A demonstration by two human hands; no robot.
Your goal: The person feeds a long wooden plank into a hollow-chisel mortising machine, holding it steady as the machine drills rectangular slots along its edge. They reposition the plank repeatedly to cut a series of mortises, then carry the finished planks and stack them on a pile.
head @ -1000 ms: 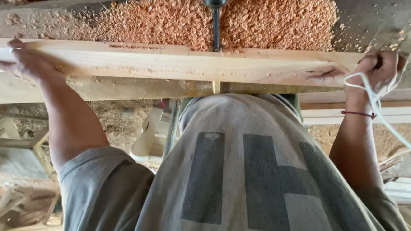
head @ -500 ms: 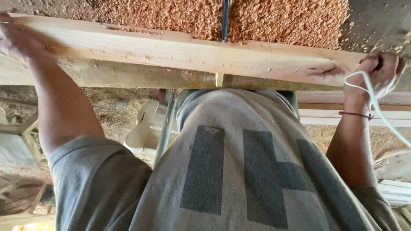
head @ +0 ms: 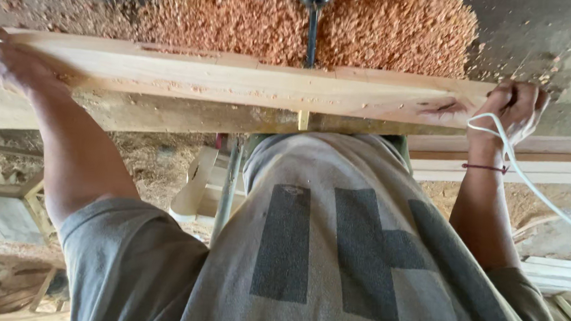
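Observation:
A long pale wooden board (head: 250, 82) lies across the machine table in front of me, with a slot cut near its left part and a dark knot near its right end. My left hand (head: 17, 65) grips the board's left end. My right hand (head: 517, 105) holds the right end, with a white cord (head: 529, 179) looped over that hand. A dark drill bit (head: 312, 33) comes down from above and meets the far edge of the board near its middle.
A heap of reddish wood shavings (head: 241, 19) lies behind the board. Below the table edge stand a green metal leg (head: 227, 190), pale wood pieces (head: 195, 181), stacked boards (head: 556, 276) at right and wooden frames (head: 0, 183) at left.
The board and both hands sit lower in view than half a second ago; my left hand still holds the left end. The drill bit stays at the board's middle.

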